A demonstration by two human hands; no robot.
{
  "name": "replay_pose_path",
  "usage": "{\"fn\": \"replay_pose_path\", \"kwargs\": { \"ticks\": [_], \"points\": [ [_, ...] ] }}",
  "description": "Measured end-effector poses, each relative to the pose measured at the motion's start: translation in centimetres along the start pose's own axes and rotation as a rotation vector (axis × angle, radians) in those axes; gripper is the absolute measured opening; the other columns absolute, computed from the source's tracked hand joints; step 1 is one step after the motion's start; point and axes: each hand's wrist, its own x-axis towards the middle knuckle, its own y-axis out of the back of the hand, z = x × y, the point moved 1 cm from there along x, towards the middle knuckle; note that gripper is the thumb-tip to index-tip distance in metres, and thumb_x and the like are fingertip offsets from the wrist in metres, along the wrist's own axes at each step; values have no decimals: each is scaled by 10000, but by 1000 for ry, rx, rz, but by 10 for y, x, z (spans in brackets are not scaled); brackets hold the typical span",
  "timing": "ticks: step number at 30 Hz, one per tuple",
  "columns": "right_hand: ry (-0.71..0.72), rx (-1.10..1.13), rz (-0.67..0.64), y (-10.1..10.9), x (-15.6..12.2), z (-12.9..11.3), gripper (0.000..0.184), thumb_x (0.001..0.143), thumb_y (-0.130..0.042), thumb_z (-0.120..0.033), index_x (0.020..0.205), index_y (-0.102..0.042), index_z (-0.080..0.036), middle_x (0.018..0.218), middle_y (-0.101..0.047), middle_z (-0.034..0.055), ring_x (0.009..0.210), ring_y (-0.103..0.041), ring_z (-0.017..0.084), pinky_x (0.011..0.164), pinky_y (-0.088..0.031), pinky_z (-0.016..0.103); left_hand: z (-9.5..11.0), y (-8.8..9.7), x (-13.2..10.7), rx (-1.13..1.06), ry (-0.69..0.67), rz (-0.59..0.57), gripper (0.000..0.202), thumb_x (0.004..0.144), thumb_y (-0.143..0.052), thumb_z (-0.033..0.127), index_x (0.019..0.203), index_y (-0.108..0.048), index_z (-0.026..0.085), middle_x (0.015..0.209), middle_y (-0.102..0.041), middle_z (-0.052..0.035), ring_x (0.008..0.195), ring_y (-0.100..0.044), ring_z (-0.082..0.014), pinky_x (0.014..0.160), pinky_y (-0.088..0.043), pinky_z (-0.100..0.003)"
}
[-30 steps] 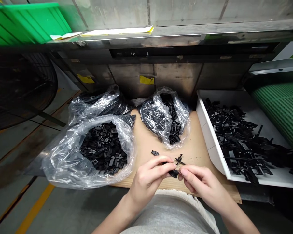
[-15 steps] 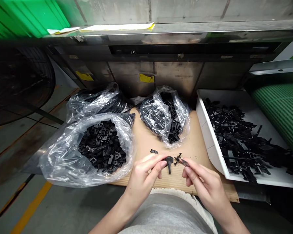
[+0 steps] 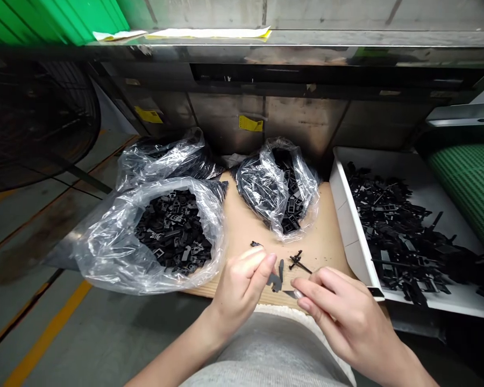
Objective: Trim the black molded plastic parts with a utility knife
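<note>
Near the front edge of the board, my left hand (image 3: 242,287) pinches a flat black plastic part (image 3: 275,282) with a curved notch and a narrow tongue. My right hand (image 3: 342,303) is closed around a small knife (image 3: 291,294). Its thin pointed blade shows past the fingertips, close to the plastic part but seemingly apart from it. The dark handle end sticks out behind the hand. Just beyond the hands lies a thin black branched plastic piece (image 3: 298,261). Another small black part (image 3: 256,244) rests behind my left fingers, partly hidden.
An open clear bag (image 3: 105,258) of black parts stands on the left, with another bag (image 3: 161,161) behind it. A third bag (image 3: 262,188) sits at the back middle. On the right is a white tray (image 3: 349,231) heaped with black pieces, beside a green conveyor belt (image 3: 468,188).
The black part has been turned over, its tongue now pointing up instead of down. My right hand has come lower, bringing the blade nearer the part. The view has shifted slightly.
</note>
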Motion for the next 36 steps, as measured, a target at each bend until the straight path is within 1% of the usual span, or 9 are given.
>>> {"fn": "replay_pose_path", "kwargs": {
  "ticks": [5, 8, 10, 13, 17, 26, 29, 33, 36],
  "points": [
    [59, -140, -7, 4, 9, -7, 203, 869, -400, -236, 875, -590, -167, 664, -478, 24, 590, -433, 133, 535, -340, 263, 2, -2, -1, 74, -89, -35, 369, 893, -323, 175, 565, -490, 144, 535, -448, 8, 518, -438, -114, 522, -327, -231],
    [82, -170, -22, 4, 13, -8, 198, 867, -397, -236, 822, -576, -163, 655, -468, 17, 577, -411, 126, 514, -302, 259, 0, -1, -2, 90, -113, -47, 374, 897, -315, 188, 571, -493, 141, 536, -449, 6, 517, -434, -114, 515, -325, -231],
    [101, -176, -4, 4, 15, -8, 195, 867, -397, -239, 815, -570, -165, 646, -462, 13, 569, -396, 123, 501, -283, 256, -1, -1, -3, 85, -118, -50, 371, 897, -320, 191, 573, -493, 142, 531, -431, 14, 510, -428, -110, 505, -321, -227],
    [117, -162, 13, 3, 16, -7, 196, 869, -395, -238, 797, -563, -168, 638, -458, 8, 570, -385, 121, 493, -273, 250, -3, 0, -3, 71, -113, -58, 363, 894, -325, 184, 573, -488, 144, 530, -418, 21, 509, -425, -105, 499, -318, -221],
    [132, -157, -21, 2, 17, -7, 203, 873, -391, -242, 788, -560, -166, 644, -456, 12, 584, -379, 127, 503, -273, 258, -5, -1, -4, 59, -113, -97, 360, 895, -330, 183, 571, -484, 147, 532, -420, 25, 512, -430, -102, 504, -323, -215],
    [150, -195, -47, 2, 18, -4, 190, 867, -398, -241, 809, -565, -171, 646, -457, 16, 594, -373, 135, 513, -265, 265, -8, -2, -5, 61, -94, -187, 364, 898, -331, 182, 569, -484, 146, 536, -417, 30, 508, -429, -96, 503, -319, -210],
    [140, -203, -56, 1, 17, -3, 188, 865, -405, -249, 817, -569, -170, 647, -456, 16, 598, -368, 137, 518, -265, 267, -7, -2, -5, 53, -86, -198, 362, 895, -335, 180, 561, -472, 147, 530, -408, 32, 504, -428, -95, 500, -317, -209],
    [145, -193, -67, 3, 14, -3, 173, 860, -414, -246, 840, -572, -177, 665, -460, 16, 611, -370, 138, 522, -263, 266, -6, -3, -4, 42, -43, -198, 375, 899, -320, 200, 561, -474, 148, 525, -421, 29, 497, -434, -98, 495, -323, -213],
    [136, -185, -74, 5, 12, -3, 175, 860, -413, -242, 842, -574, -177, 670, -461, 15, 613, -374, 137, 521, -258, 265, -5, -3, -3, 52, -55, -184, 380, 899, -326, 206, 556, -477, 146, 521, -411, 31, 492, -426, -96, 494, -318, -214]
  ]
}}
